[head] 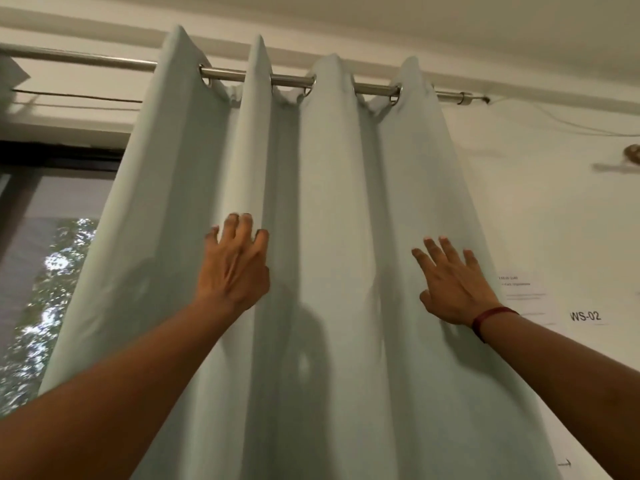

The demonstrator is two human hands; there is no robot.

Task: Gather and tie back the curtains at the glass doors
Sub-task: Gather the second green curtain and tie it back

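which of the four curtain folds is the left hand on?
The second fold from the left: the left hand touches it. The right hand is on the rightmost fold.

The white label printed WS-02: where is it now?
In the head view, the white label printed WS-02 is on the white wall at the right, just beyond the pale green fabric curtain, near the right hand.

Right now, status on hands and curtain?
Left hand open, touching a curtain fold. Right hand flat on outer fold. Curtain hangs untied. Nothing blocking.
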